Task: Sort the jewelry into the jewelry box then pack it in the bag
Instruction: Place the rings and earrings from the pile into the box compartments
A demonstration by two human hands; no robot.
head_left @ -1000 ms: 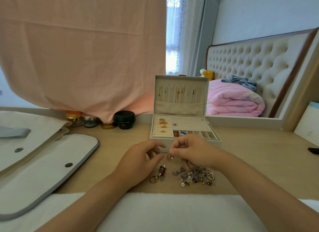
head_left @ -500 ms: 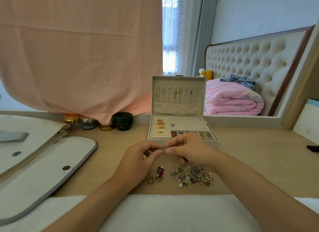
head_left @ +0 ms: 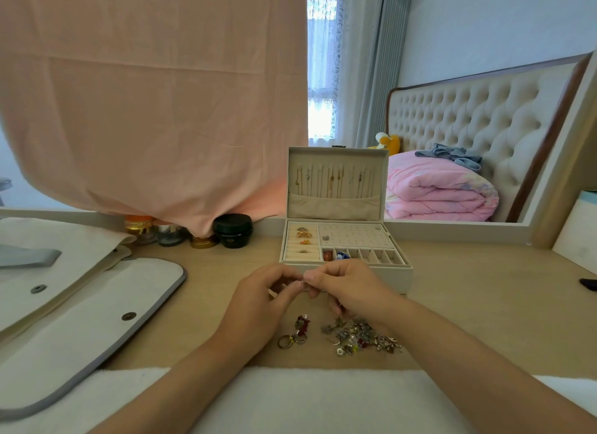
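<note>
Fingertips are meeting now, where a second ago a gap was showing between them. At mid-frame the left hand (head_left: 258, 304) and right hand (head_left: 352, 291) are both pinching one tiny silver piece (head_left: 303, 281), holding it just in front of the open box (head_left: 402, 280). Rings (head_left: 303, 238) are sitting in the box's left slots, and beads (head_left: 336, 256) are lying in a front compartment. Below the hands, a jewelry pile (head_left: 361, 336) and loose rings (head_left: 292, 335) are lying on the table (head_left: 484, 304). At the lower left, the bag (head_left: 80, 320) is lying with its flap open. A pink cloth (head_left: 145, 94) is hanging across the upper left.
</note>
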